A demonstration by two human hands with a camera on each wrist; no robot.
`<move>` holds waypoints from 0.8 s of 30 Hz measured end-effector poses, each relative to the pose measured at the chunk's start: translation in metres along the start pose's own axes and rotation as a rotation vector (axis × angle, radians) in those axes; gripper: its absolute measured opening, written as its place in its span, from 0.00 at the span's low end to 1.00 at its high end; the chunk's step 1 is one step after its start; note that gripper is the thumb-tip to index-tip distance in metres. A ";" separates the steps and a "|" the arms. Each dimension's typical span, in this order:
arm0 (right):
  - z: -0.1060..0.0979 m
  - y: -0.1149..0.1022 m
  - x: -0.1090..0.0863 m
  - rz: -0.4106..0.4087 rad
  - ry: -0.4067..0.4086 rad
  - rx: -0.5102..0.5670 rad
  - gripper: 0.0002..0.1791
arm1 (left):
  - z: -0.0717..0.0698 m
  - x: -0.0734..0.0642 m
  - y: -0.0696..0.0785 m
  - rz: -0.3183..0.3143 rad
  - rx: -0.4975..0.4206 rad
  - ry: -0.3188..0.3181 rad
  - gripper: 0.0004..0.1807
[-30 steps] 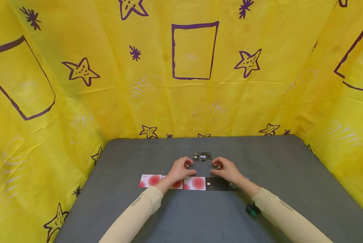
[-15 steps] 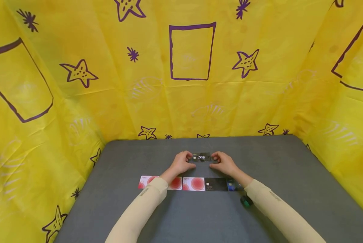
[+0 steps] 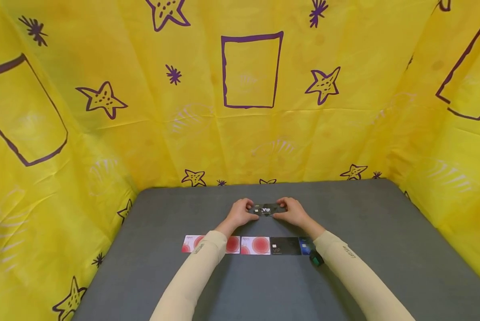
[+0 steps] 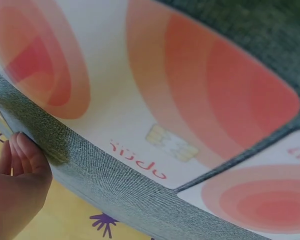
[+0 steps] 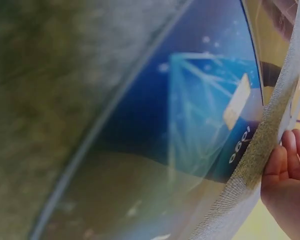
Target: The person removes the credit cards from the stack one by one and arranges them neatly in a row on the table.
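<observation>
Toward the back of the grey table, a dark card [image 3: 266, 209] printed "Vip" lies between my two hands. My left hand [image 3: 239, 214] has its curled fingers and thumb at the card's left end. At the right end, my right hand [image 3: 294, 212] pinches the card between thumb and fingers. The wrist views show my left hand [image 4: 22, 182] and right hand [image 5: 288, 175] with fingers curled; the dark card does not show clearly there. Nearer to me, a row of cards includes white cards with red circles [image 3: 256, 245], a black VIP card [image 3: 285, 246] and a blue card [image 3: 305, 245].
My left sleeve [image 3: 201, 263] covers part of the white cards, and my right forearm hides part of the blue one. A small black-and-green device [image 3: 316, 258] is beside my right sleeve. Yellow patterned cloth [image 3: 183, 142] encloses the grey table [image 3: 260, 285] at the back and sides.
Both hands have moved forward and closed in on the dark "Vip" card from either side; they were apart from it a second ago. The row of cards has stayed in place.
</observation>
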State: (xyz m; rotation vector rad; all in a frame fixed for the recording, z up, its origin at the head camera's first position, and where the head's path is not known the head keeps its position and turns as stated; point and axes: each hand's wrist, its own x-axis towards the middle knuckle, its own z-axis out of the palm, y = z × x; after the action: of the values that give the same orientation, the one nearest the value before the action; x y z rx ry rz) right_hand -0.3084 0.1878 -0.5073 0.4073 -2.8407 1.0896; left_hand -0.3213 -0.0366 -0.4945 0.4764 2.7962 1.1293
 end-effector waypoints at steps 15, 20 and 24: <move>-0.003 -0.003 0.005 0.066 -0.086 0.010 0.29 | 0.003 0.006 0.001 -0.057 0.004 -0.027 0.25; -0.003 -0.008 0.005 0.082 -0.090 0.016 0.27 | 0.004 0.007 0.000 -0.078 0.003 -0.022 0.25; -0.001 -0.007 0.004 0.106 -0.082 0.032 0.28 | 0.005 0.007 -0.001 -0.081 0.000 -0.019 0.26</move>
State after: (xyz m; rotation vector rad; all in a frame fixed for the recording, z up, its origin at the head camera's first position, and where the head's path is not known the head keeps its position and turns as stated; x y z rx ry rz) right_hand -0.3107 0.1826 -0.5008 0.3137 -2.9507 1.1649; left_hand -0.3267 -0.0316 -0.4986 0.3686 2.7719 1.1021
